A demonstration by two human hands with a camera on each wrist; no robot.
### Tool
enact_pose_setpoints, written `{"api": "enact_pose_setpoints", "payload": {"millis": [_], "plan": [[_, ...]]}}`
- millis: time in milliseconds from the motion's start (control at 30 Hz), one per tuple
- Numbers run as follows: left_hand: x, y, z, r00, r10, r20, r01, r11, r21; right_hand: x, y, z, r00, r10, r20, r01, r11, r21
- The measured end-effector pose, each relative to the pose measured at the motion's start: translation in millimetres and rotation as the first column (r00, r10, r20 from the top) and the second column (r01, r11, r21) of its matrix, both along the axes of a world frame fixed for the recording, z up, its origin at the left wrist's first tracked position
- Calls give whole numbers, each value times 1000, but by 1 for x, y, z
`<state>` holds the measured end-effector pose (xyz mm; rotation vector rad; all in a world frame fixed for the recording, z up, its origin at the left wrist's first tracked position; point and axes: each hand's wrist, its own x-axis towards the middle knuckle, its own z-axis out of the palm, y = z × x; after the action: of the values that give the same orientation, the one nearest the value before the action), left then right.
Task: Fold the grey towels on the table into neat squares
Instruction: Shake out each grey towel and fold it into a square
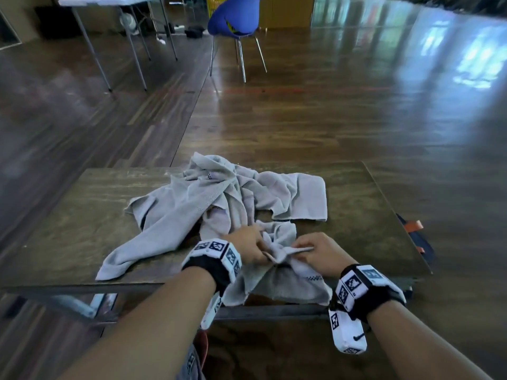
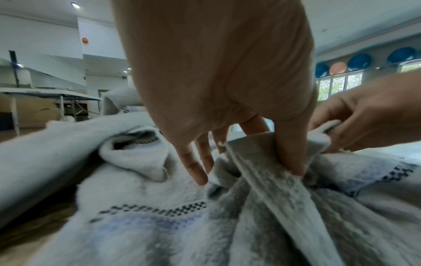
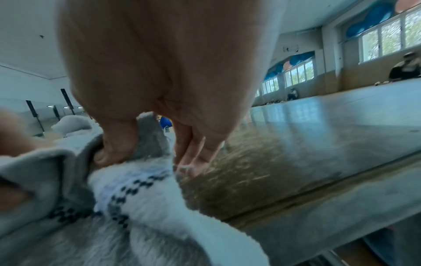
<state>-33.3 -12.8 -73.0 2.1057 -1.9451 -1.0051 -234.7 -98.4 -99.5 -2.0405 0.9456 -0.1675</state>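
Note:
A crumpled heap of grey towels lies across the middle of the wooden table. One grey towel with a dark checked stripe is bunched at the near edge and hangs a little over it. My left hand pinches a raised hem of this towel between thumb and fingers. My right hand pinches the same hem a short way to the right, thumb pressed on the cloth. Both hands sit close together above the bunched towel.
The table's right part and left part are bare wood. Beyond it on the wooden floor stand a blue chair and a white folding table. A dark object with orange straps lies past the right table edge.

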Motion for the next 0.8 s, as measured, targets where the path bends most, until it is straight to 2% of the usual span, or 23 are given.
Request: {"api": "enact_pose_setpoints", "payload": {"millis": [100, 200, 233, 300, 333, 400, 467, 500, 567, 667, 700, 733, 767, 800], "plan": [[-4, -24, -2, 999, -35, 41, 35, 999, 14, 13, -10, -8, 999, 33, -39, -33, 999, 12], [7, -53, 29, 997, -63, 33, 60, 996, 70, 16, -37, 15, 998, 52, 27, -52, 999, 4], [13, -65, 46, 998, -63, 13, 63, 998, 25, 18, -51, 30, 995, 26, 99, -24, 999, -24], [26, -93, 84, 999, -32, -9, 30, 977, -210, 26, -83, 68, 965, -40, 259, 87, 982, -171], [33, -106, 103, 1000, -14, 20, 20, 932, -361, 32, -100, 88, 938, -63, 341, 157, 954, -256], [45, -132, 132, 992, 78, 98, 0, 783, -622, 44, -139, 123, 873, -79, 481, 289, 879, -379], [62, -153, 152, 965, 226, 132, -49, 650, -758, 47, -178, 151, 863, -120, 490, 387, 780, -491], [70, -159, 159, 944, 301, 133, -86, 616, -783, 45, -195, 161, 875, -158, 459, 417, 728, -545], [86, -168, 164, 884, 436, 170, -154, 612, -775, 34, -220, 173, 877, -202, 437, 457, 631, -627], [96, -172, 163, 822, 521, 231, -237, 681, -693, 23, -244, 174, 839, -223, 496, 522, 585, -620], [98, -175, 162, 838, 517, 176, -286, 690, -664, 23, -251, 170, 838, -246, 487, 527, 597, -605], [100, -179, 161, 860, 506, 57, -365, 690, -625, 25, -258, 165, 831, -277, 483, 537, 629, -563], [100, -184, 159, 861, 495, -113, -465, 679, -568, 27, -267, 160, 813, -316, 489, 554, 679, -482], [99, -189, 157, 827, 487, -282, -560, 659, -502, 29, -274, 154, 787, -350, 508, 570, 727, -383]]}}
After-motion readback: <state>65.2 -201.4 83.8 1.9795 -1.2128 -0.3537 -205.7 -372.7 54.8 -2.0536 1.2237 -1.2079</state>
